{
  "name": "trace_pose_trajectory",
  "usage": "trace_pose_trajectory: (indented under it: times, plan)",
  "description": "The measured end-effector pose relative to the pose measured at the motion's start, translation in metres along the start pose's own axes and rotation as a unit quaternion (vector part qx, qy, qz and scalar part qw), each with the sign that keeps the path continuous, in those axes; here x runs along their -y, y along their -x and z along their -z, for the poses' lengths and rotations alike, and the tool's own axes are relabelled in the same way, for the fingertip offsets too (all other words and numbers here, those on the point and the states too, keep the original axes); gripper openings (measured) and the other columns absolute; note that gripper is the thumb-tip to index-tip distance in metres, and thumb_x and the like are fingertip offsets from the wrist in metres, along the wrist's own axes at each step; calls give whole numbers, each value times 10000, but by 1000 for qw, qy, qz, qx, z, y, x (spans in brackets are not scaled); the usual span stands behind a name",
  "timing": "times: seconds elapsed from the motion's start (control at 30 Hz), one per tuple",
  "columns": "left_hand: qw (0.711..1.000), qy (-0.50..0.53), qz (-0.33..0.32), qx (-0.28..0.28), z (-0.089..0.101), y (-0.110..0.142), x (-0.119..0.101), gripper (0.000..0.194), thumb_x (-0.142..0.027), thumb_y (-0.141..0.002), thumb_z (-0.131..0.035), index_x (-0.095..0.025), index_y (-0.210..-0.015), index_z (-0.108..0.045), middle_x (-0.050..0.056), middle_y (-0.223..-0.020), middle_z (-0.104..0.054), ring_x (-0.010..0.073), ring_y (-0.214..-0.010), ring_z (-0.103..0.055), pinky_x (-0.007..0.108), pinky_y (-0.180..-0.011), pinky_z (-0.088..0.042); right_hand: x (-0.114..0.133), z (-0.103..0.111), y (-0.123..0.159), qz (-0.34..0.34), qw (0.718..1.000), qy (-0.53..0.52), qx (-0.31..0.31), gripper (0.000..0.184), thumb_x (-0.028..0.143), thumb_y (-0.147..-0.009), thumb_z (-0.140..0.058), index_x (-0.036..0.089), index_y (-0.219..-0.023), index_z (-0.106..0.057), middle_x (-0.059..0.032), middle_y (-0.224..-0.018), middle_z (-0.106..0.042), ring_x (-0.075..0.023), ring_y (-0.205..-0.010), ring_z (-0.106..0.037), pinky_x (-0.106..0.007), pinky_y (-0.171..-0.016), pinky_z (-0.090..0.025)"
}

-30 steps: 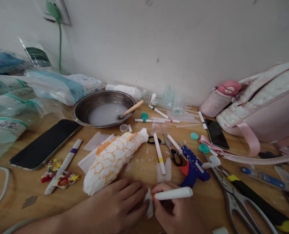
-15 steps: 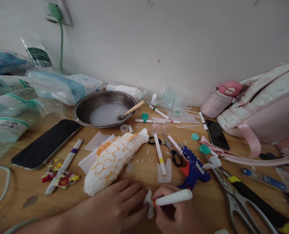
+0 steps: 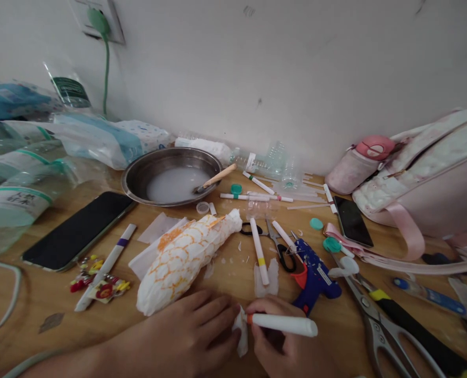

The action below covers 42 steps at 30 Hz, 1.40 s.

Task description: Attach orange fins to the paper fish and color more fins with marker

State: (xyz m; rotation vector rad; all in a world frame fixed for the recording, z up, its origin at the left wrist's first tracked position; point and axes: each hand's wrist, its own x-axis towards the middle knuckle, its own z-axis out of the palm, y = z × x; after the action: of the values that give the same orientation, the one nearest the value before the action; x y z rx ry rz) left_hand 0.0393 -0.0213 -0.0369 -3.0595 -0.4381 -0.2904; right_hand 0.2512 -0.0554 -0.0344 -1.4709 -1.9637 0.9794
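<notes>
My right hand grips a white marker with an orange tip, its tip pressed against a small scrap of white paper. My left hand lies flat on the wooden table, fingers stretched out, with the fingertips pinning that scrap. Just beyond my left hand lies a white paper-wrapped fish shape with orange scale lines.
A steel bowl of cloudy liquid with a brush stands at the back. A phone, several markers, black scissors, a blue glue gun, large shears, bottle caps and a pink backpack lie around. Plastic bags crowd the left.
The marker's rear end has dropped from tilted up to nearly level, its tip staying on the paper scrap. My left hand has hardly moved. The view has shifted slightly.
</notes>
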Motion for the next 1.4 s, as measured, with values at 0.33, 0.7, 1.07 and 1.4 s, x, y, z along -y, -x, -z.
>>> trace_pose_trajectory:
  times: [0.33,0.7,1.07,1.4]
  plan:
    - [1000,6,-1,5,0,2,0,221,-316,-987,-476,-161,-1087,-599,72,-1138,-666,241,-1000,-619,394,-867,-481,-1,-1,1,-9,1000,12,17,199,167,-800,-445,178,-871,-631,-15,-776,-647,-130,-675,-616,-208,-616,-463]
    - [1000,3,-7,-1,2,0,1,236,-311,-983,-486,-155,-1114,-605,81,-1152,-670,238,-1016,-617,390,-882,-466,-1,-2,-1,-32,999,18,15,179,175,-838,-431,192,-884,-604,-5,-784,-638,-122,-654,-598,-212,-596,-458]
    - [1000,13,-4,-5,1,0,1,229,-315,-968,-514,-152,-1089,-618,84,-1134,-679,240,-999,-625,386,-872,-476,-1,-2,-2,-19,1000,19,-1,204,170,-851,-419,194,-908,-613,-11,-812,-650,-127,-692,-609,-227,-651,-472]
    - [1000,8,-3,-10,1,1,0,202,-280,-962,-524,-155,-1088,-621,80,-1126,-680,237,-1013,-618,384,-870,-468,-5,-3,-1,0,1000,9,-11,200,189,-894,-422,193,-963,-610,-25,-858,-667,-132,-758,-639,-221,-702,-495]
